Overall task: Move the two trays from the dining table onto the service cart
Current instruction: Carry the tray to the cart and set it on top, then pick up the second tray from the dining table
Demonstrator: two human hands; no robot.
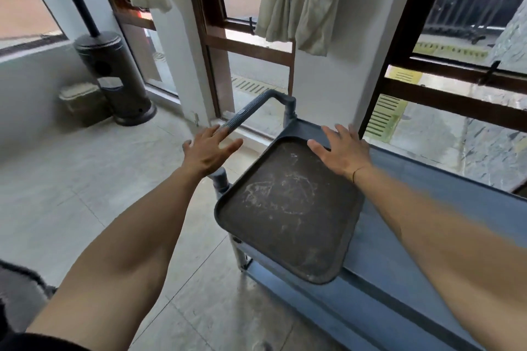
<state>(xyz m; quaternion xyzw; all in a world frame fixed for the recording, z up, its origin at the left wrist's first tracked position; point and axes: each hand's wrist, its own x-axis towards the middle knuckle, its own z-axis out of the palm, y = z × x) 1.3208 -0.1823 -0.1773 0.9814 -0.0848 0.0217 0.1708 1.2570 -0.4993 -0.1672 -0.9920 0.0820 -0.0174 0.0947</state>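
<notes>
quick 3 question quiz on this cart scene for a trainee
1. True or false: the tray lies on the cart.
2. Which hand is nearest the cart handle? A) left hand B) right hand
3. How many trays can be seen on the cart's top shelf?

Key:
1. True; it sits at the handle end, one corner overhanging the shelf edge.
2. A; its fingers overlap the handle in view, though contact cannot be told.
3. One. Both hands are open and hold nothing.
</notes>
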